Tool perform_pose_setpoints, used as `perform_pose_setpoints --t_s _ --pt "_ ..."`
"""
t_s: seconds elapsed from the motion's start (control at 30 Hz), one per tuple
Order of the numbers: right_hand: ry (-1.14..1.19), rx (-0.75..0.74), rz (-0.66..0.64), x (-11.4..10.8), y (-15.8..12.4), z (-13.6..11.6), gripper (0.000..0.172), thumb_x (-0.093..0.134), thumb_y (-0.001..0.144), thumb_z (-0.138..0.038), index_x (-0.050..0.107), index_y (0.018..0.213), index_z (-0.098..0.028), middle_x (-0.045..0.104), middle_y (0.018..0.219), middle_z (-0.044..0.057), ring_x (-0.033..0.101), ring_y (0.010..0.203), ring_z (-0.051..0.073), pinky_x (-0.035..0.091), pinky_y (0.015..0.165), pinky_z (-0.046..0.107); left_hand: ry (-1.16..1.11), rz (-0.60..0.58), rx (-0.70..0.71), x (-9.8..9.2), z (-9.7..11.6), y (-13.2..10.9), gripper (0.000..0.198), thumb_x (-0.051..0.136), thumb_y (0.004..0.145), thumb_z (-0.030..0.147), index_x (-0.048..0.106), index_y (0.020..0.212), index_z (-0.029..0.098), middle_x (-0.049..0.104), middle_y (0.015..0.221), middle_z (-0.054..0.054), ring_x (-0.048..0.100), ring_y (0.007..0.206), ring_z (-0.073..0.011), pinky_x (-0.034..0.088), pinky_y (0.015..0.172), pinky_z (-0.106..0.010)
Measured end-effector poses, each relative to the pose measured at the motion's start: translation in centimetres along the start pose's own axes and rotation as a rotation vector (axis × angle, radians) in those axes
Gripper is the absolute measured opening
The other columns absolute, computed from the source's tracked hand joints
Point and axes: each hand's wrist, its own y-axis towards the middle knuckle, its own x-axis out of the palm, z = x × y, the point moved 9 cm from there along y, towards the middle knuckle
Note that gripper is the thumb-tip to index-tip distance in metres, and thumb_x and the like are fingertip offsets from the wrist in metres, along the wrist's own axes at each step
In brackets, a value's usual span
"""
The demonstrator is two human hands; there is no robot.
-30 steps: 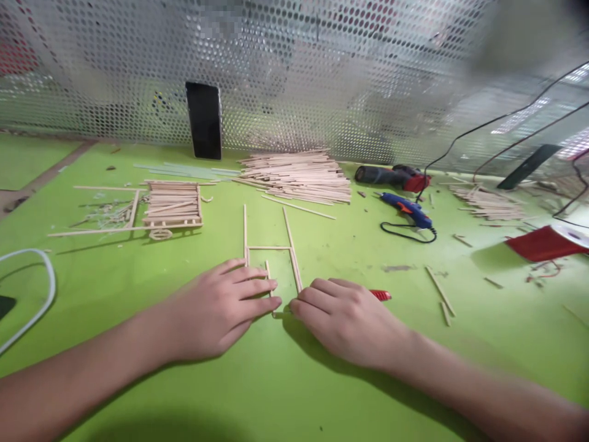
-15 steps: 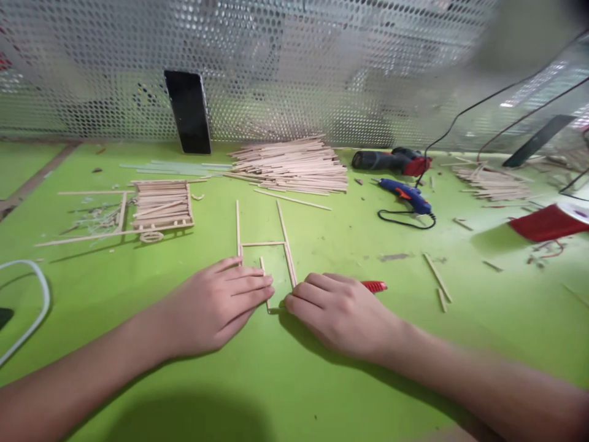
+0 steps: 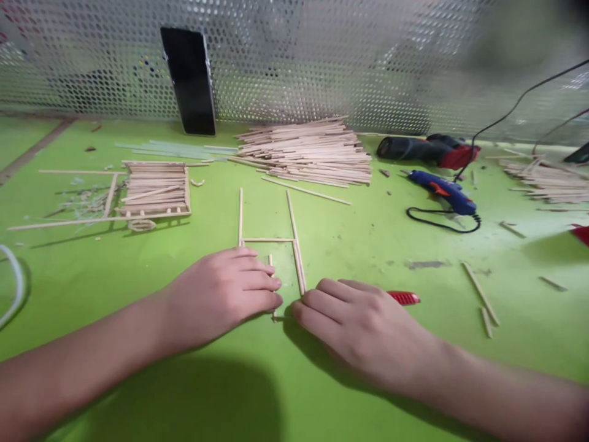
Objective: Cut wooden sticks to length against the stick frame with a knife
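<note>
My left hand [image 3: 225,294] lies flat on the green table, fingers stretched out together, over the near left corner of a stick frame [image 3: 267,239]. The frame is two long wooden sticks joined by a crossbar, with a short upright stick beside my fingertips. My right hand [image 3: 363,325] rests opposite with its fingers curled and pressed together. Its fingertips pinch the end of a short thin stick [image 3: 281,317] that lies between both hands at the frame's near end. A red-handled tool [image 3: 405,298] pokes out from behind my right hand.
A large pile of wooden sticks [image 3: 306,150] lies at the back, with a black phone [image 3: 188,80] leaning on the perforated metal wall. A finished stick cart [image 3: 154,190] stands at left. A blue glue gun [image 3: 442,190], a black-and-red tool [image 3: 427,149] and loose sticks [image 3: 481,294] lie at right.
The view has shifted and come a little closer. Both hands stay at the near end of the frame, with the left fingers drawn slightly tighter together.
</note>
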Motion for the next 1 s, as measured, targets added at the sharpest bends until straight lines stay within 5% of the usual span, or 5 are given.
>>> perform_pose_setpoints --t_s 0.2,0.43,0.73,1.0 --pt "-0.004 0.019 -0.007 -0.5 -1.2 1.1 0.018 0.049 0.107 -0.012 0.066 0.103 -0.017 0.068 0.089 0.002 0.053 0.077 0.019 0.039 0.071 0.034 0.013 0.001 0.073 0.6 0.5 2.0 0.025 0.054 0.109 0.014 0.079 0.106 0.018 0.084 0.114 -0.003 0.077 0.109 -0.0204 0.058 0.100 -0.036" --pt "-0.013 0.021 -0.010 -0.2 -1.5 1.1 0.020 0.048 0.108 -0.014 0.066 0.102 -0.017 0.067 0.088 0.002 0.052 0.077 0.020 0.040 0.069 0.035 -0.034 -0.150 0.077 0.4 -0.1 3.5 0.028 0.055 0.111 0.023 0.080 0.099 0.021 0.083 0.110 -0.003 0.076 0.094 -0.0189 0.059 0.088 -0.032" --pt "0.001 0.008 0.009 -0.6 -1.2 0.9 0.027 0.041 0.112 -0.013 0.066 0.102 -0.015 0.065 0.088 0.002 0.049 0.076 0.019 0.038 0.067 0.035 -0.133 -0.010 0.049 0.6 -1.0 2.6 0.032 0.051 0.114 0.029 0.078 0.098 0.022 0.084 0.105 0.000 0.075 0.098 -0.0185 0.053 0.091 -0.033" --pt "0.038 0.004 -0.008 -0.1 -0.6 0.6 0.027 0.041 0.111 -0.012 0.066 0.101 -0.015 0.066 0.088 0.003 0.048 0.075 0.019 0.037 0.068 0.036 -0.134 -0.022 0.021 1.0 -1.3 2.3 0.028 0.056 0.111 0.025 0.080 0.097 0.023 0.084 0.105 0.002 0.073 0.097 -0.0202 0.051 0.091 -0.036"
